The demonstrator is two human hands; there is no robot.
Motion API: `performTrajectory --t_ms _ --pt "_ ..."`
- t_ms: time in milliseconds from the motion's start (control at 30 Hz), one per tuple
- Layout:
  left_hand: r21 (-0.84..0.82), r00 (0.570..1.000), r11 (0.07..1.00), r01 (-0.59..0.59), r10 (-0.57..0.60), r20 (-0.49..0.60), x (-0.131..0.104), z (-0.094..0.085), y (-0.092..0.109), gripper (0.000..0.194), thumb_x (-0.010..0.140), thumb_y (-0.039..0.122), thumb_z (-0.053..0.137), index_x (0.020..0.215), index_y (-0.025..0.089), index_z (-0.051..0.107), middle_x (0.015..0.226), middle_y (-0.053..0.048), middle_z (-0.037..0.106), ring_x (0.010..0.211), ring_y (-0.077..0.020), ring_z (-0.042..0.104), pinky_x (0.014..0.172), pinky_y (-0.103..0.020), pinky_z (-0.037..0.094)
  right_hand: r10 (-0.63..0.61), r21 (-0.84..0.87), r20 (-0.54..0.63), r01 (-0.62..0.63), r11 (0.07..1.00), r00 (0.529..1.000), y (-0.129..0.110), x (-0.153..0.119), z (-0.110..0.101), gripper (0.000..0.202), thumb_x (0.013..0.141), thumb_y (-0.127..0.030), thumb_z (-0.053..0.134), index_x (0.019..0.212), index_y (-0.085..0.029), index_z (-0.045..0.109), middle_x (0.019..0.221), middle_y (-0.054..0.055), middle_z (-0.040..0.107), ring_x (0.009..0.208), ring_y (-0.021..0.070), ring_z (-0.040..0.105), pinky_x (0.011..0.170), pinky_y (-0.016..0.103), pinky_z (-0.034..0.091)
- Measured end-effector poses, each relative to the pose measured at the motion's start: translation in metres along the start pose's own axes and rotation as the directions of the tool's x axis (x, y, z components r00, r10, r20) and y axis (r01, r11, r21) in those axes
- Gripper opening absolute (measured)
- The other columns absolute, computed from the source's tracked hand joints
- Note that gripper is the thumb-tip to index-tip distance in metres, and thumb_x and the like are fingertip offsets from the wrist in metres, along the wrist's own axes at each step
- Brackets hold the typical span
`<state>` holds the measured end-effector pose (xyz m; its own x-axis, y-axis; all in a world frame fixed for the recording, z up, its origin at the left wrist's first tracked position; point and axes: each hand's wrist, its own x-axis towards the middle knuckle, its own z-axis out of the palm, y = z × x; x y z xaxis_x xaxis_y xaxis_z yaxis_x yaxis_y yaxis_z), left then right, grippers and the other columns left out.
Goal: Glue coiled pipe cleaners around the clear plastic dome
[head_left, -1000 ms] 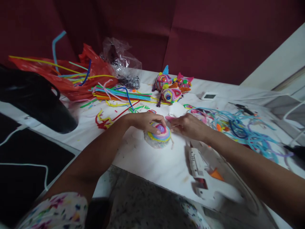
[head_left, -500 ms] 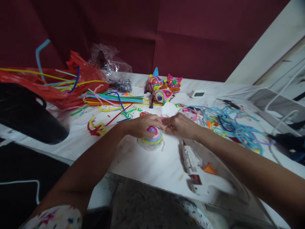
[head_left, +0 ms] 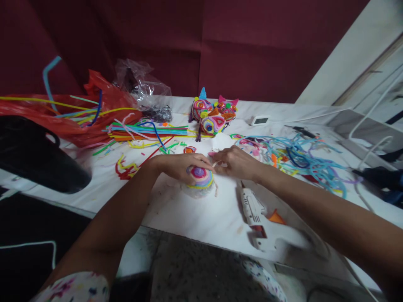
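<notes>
A small round craft piece (head_left: 202, 183), wound with purple, pink, blue and yellow pipe cleaner over a whitish base, rests on the white table (head_left: 189, 218). My left hand (head_left: 184, 167) is closed round its upper left side. Beside it, my right hand (head_left: 235, 162) pinches a thin pale pipe cleaner (head_left: 216, 164) at the piece's upper right edge. My fingers partly hide the contact. A white glue gun (head_left: 252, 206) lies just right of the piece, its nozzle pointing away from me, with an orange piece (head_left: 277, 217) next to it.
Several colourful decorated figures (head_left: 210, 126) stand at the back near a small white digital display (head_left: 260, 120). Loose blue pipe cleaners (head_left: 302, 157) spread on the right. Bundled pipe cleaners (head_left: 151, 131), a red plastic bag (head_left: 103, 96) and a black jug-like vessel (head_left: 34, 155) occupy the left.
My left fingers have shifted slightly on the round piece, baring more of its purple centre. A pale strand now shows at my right fingertips. The view has moved a little.
</notes>
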<state>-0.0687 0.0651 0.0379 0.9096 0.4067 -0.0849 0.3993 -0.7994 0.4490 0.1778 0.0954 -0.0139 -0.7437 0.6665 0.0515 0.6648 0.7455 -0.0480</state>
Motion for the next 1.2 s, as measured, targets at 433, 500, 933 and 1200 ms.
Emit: performTrajectory --t_ms 433,500,933,1200 --pt "-0.169 0.999 0.985 0.043 -0.045 -0.009 0.003 -0.001 -0.009 0.062 0.066 0.051 0.064 0.119 0.024 0.045 0.125 -0.004 0.05 0.116 -0.0218 0.046 0.099 -0.031 0.034 0.105 -0.099 -0.03 -0.107 0.989 0.994 -0.003 0.004 -0.001 0.039 0.115 -0.046 0.077 0.136 -0.015 0.088 0.131 0.023 0.092 0.13 0.0439 0.081 0.107 0.049 0.055" --pt "-0.163 0.998 0.985 0.058 -0.06 -0.007 0.003 0.0 -0.009 0.062 0.066 0.052 0.064 0.119 0.025 0.045 0.123 -0.004 0.05 0.114 -0.0213 0.047 0.097 -0.03 0.034 0.081 -0.087 -0.009 -0.081 0.993 0.997 -0.002 0.006 -0.002 0.033 0.115 -0.044 0.077 0.133 -0.019 0.09 0.128 0.02 0.094 0.127 0.0415 0.083 0.106 0.048 0.053" --pt "-0.031 0.993 0.993 0.115 -0.114 0.018 0.006 0.006 -0.004 0.059 0.071 0.057 0.056 0.12 0.026 0.046 0.126 -0.006 0.042 0.121 -0.0212 0.04 0.105 -0.03 0.027 -0.044 -0.066 0.089 0.05 0.997 0.995 -0.004 0.013 -0.006 0.032 0.12 -0.026 0.062 0.118 -0.019 0.092 0.113 0.019 0.093 0.109 0.033 0.085 0.098 0.044 0.047" --pt "-0.019 0.992 0.992 0.122 -0.122 0.017 0.006 0.007 -0.003 0.056 0.071 0.052 0.058 0.12 0.027 0.046 0.124 -0.006 0.044 0.119 -0.0209 0.041 0.104 -0.031 0.028 -0.069 -0.078 0.092 0.076 0.994 0.993 -0.004 0.015 -0.006 0.027 0.122 -0.025 0.065 0.115 -0.02 0.09 0.112 0.016 0.094 0.11 0.0326 0.086 0.099 0.042 0.048"
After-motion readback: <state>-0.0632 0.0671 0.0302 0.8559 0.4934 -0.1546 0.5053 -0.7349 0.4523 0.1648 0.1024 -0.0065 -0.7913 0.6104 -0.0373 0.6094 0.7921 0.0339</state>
